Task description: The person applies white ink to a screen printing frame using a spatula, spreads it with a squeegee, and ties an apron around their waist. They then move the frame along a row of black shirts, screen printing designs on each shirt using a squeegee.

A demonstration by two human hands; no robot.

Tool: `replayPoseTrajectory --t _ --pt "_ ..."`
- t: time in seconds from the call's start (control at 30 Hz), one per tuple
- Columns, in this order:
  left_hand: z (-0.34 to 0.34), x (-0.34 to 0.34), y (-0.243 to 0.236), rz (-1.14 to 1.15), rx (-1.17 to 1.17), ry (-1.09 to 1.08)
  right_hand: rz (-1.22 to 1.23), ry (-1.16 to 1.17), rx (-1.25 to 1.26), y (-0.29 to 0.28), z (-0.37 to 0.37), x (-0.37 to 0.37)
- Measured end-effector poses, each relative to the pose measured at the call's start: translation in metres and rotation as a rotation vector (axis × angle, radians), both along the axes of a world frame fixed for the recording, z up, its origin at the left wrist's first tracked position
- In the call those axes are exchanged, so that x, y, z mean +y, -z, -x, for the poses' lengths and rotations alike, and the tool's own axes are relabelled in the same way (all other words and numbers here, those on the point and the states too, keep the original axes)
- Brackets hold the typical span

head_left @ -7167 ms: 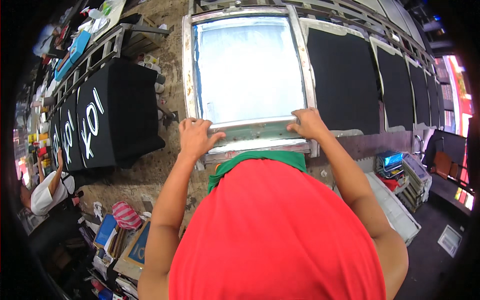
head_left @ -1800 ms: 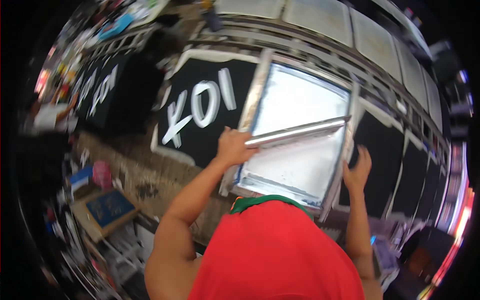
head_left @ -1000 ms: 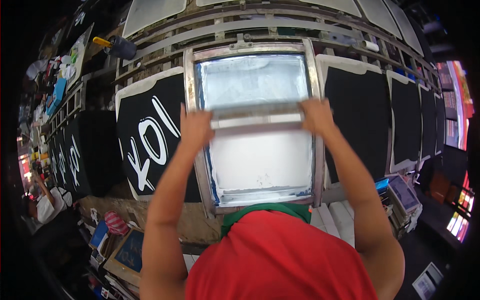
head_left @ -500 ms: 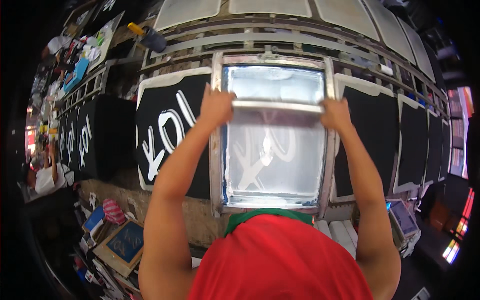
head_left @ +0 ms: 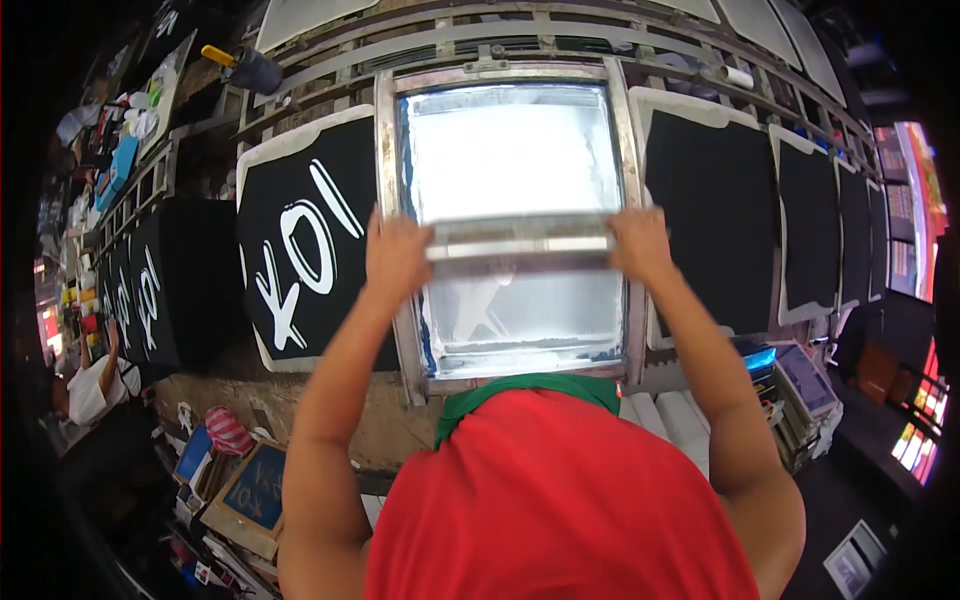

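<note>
My left hand [head_left: 400, 256] and my right hand [head_left: 640, 243] are closed round the two ends of a wide squeegee [head_left: 522, 230], which is blurred by motion. The squeegee lies crosswise on a screen-printing frame [head_left: 389, 150], about midway along its mesh. Bright white ink [head_left: 505, 150] coats the mesh on the far side of the blade. On the near side the mesh looks greyish, and part of a lettered stencil [head_left: 480, 305] shows through. Left of the frame, black fabric [head_left: 310, 240] with white brush-style lettering lies on a pale board.
Plain black fabric [head_left: 712, 215] on a board lies to the right, with several more beyond. Metal rails [head_left: 440, 42] run behind the frame. A dark pot [head_left: 256, 72] with a yellow handle stands far left. Another person [head_left: 95, 390] is at the left edge. Stacked framed screens [head_left: 250, 490] lie lower left.
Both hands have pulled the squeegee toward me. White ink now covers the far half of the mesh, where less showed before. The whole view has shifted slightly.
</note>
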State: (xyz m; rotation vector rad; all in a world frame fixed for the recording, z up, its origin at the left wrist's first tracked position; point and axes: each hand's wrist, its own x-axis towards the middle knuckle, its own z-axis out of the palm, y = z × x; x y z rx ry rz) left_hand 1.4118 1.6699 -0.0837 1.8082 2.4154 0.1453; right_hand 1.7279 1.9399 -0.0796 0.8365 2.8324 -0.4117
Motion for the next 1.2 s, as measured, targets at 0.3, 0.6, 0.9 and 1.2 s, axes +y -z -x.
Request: replayPoseTrajectory --t 0.3,0.6,0.9,1.2 --pt "-0.106 -0.136 -0.026 0.062 -0.152 0.029 0.188 0.008 -0.017 -0.017 -0.12 -0.135" --pt "0.116 0.16 -0.012 0.097 0.079 -0.169 -0.217 0.069 0.072 0.003 0.145 0.14" --pt "0.011 0.014 0.014 0.005 0.008 -0.092 -0.085 0.047 -0.034 0.003 0.02 0.008" --pt "-0.075 -0.099 -0.008 0.086 -0.181 -0.096 0.086 0.066 0.053 -0.005 -0.083 -0.104"
